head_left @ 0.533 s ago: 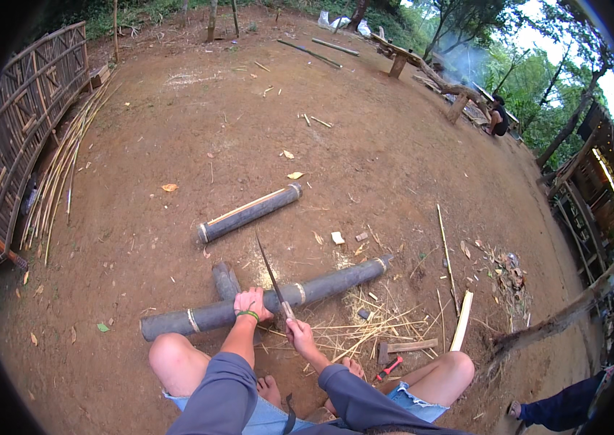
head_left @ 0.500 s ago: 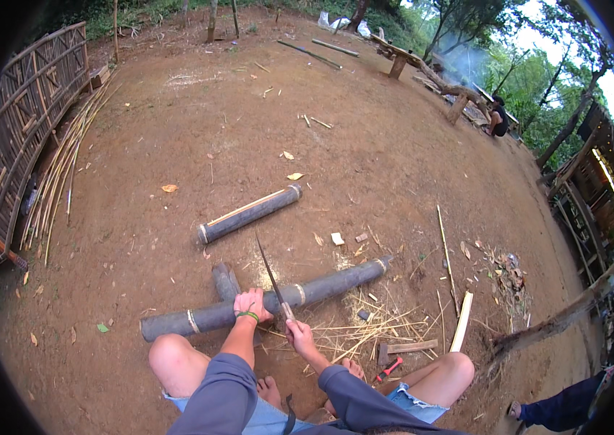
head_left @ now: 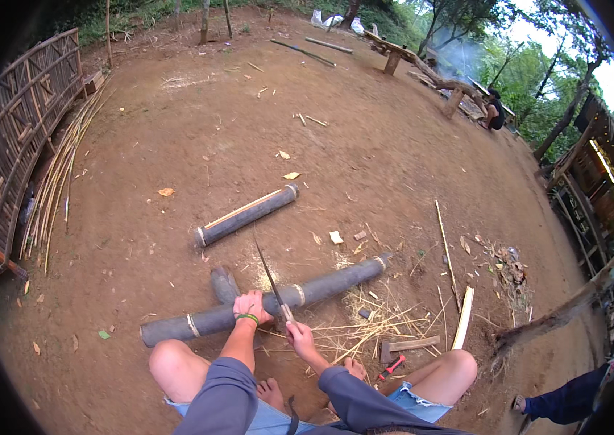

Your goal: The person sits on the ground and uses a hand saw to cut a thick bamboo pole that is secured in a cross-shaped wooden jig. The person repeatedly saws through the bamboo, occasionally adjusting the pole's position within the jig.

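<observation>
Many thin canes [head_left: 57,174] lay lengthwise beside the lattice fence [head_left: 35,101] at far left, probably stacked there to be out of the way. Next came a thick bamboo pole [head_left: 343,277], lying across in front of the person's knees, over a short log [head_left: 224,286] set crosswise; the log seemed placed to prop it off the ground. Beyond it, apart, lay a shorter bamboo tube [head_left: 249,217] with a pale line along its top.

The left hand [head_left: 252,304] was curled over the pole from above, fingers bent against it, likely to stop it rolling. Just right of that, a long dark blade [head_left: 269,274] slanted across the pole, pointing away from the person; its teeth, if any, were too small to tell. The right hand [head_left: 300,336] was closed around its handle, wrist low and near the body, perhaps for control. To the right, pale strips [head_left: 387,325] lay loose on the dirt, with a wooden-handled tool [head_left: 416,343] and a red-handled tool [head_left: 392,366] within easy reach, then a split slat [head_left: 463,319].
</observation>
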{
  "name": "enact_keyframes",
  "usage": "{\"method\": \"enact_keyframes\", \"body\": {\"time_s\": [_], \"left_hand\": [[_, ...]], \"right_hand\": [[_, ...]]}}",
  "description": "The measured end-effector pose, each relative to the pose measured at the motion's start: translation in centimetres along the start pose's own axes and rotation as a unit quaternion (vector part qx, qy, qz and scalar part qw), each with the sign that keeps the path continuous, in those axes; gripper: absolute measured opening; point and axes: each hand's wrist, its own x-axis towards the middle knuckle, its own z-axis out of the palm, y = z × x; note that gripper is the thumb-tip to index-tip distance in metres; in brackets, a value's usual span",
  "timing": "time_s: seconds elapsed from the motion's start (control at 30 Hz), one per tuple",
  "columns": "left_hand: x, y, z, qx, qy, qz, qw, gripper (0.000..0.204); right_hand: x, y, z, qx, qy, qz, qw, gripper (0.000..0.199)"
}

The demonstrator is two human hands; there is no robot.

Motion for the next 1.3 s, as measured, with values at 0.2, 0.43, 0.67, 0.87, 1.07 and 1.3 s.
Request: {"method": "enact_keyframes", "body": {"time_s": [0.2,0.43,0.67,0.87,1.07,1.3], "left_hand": [[0.1,-0.5,-0.2,-0.005,-0.028,-0.006,1.000,0.083],[-0.1,-0.1,-0.5,-0.011,-0.034,-0.006,0.999,0.082],[0.0,-0.2,-0.6,-0.007,-0.031,-0.007,0.999,0.083],[-0.1,-0.3,-0.5,-0.005,-0.022,0.000,1.000,0.082],[0.1,-0.3,-0.5,-0.018,-0.024,-0.005,1.000,0.083],[0.3,-0.4,-0.6,-0.015,-0.034,-0.011,0.999,0.084]], "right_hand": [[-0.1,0.1,0.3,0.006,-0.003,-0.008,1.000,0.037],[-0.2,0.7,0.1,0.007,0.005,-0.015,1.000,0.036],[-0.1,0.5,0.1,-0.025,0.001,-0.022,0.999,0.037],[-0.2,0.7,0.1,-0.019,0.001,-0.022,1.000,0.038],[-0.3,0.5,0.3,-0.042,0.012,-0.025,0.999,0.039],[-0.6,-0.7,0.7,-0.067,0.015,-0.045,0.997,0.040]]}}
